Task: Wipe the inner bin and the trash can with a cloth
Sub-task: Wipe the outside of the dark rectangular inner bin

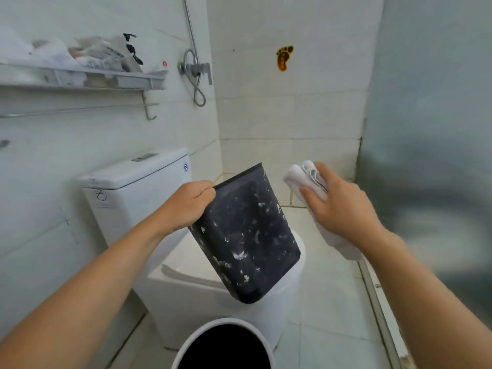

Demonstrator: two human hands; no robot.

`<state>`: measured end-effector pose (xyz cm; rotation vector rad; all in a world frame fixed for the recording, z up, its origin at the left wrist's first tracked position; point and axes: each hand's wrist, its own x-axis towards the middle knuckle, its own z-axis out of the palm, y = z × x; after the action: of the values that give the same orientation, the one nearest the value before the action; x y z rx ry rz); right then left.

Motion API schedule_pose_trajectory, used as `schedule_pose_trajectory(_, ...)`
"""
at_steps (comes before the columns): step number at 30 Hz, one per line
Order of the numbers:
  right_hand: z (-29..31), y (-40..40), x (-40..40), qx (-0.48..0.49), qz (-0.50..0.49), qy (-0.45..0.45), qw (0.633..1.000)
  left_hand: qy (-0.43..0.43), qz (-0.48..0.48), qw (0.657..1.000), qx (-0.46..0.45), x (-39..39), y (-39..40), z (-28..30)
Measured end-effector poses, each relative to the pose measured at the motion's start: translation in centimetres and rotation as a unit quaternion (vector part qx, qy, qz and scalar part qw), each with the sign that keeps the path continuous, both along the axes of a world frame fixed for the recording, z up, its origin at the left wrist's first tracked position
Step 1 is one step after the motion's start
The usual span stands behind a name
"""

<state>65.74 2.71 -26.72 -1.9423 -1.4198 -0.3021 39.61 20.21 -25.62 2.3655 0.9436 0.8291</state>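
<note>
- Bin work over a toilet [186, 283]: the dark inner bin [245, 235] hangs tilted in mid-frame, its rim up toward 11 o'clock and its rounded base down toward 5 o'clock, the outside flecked with white specks.
- The left hand [186, 203] grips the inner bin at its upper rim, fingers curled over the edge, at the 9 o'clock side of the bin.
- The right hand [338, 206] sits at 3 o'clock of the bin, apart from it, fingers curled round a bunched white cloth [306, 177]; more cloth trails below the wrist.
- The white trash can [223, 344] stands on the floor at 6 o'clock, its round mouth open and dark inside, directly below the held bin.
- A wall shelf [82, 78] with bags sits at 10 o'clock; a shower valve [197, 67] and hose at 12 o'clock.
</note>
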Motion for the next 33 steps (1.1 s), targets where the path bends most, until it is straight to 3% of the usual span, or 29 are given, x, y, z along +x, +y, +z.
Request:
schedule_pose_trajectory(8,-5.8,8.7,-1.9,-0.031,0.069,-0.083,0.994,-0.006,0.014,1.0,0.0,1.0,5.0,-2.5)
schedule_pose_trajectory(16,-6.4,13.1,-2.9,-0.034,0.072,-0.181,0.98,-0.019,-0.008,1.0,-0.015,1.0,7.8,-3.1)
schedule_pose_trajectory(21,-7.2,12.4,-3.3,-0.06,0.073,-0.14,0.986,-0.036,-0.037,0.999,0.0,1.9,7.4,-3.0)
schedule_pose_trajectory(27,-8.3,10.8,-4.9,-0.003,0.153,-0.193,0.969,-0.028,-0.023,0.999,0.015,2.3,7.2,-3.2)
schedule_pose_trajectory(33,-4.3,14.3,-3.1,0.033,0.05,-0.095,0.994,-0.013,-0.022,0.999,0.031,2.8,6.3,-3.2)
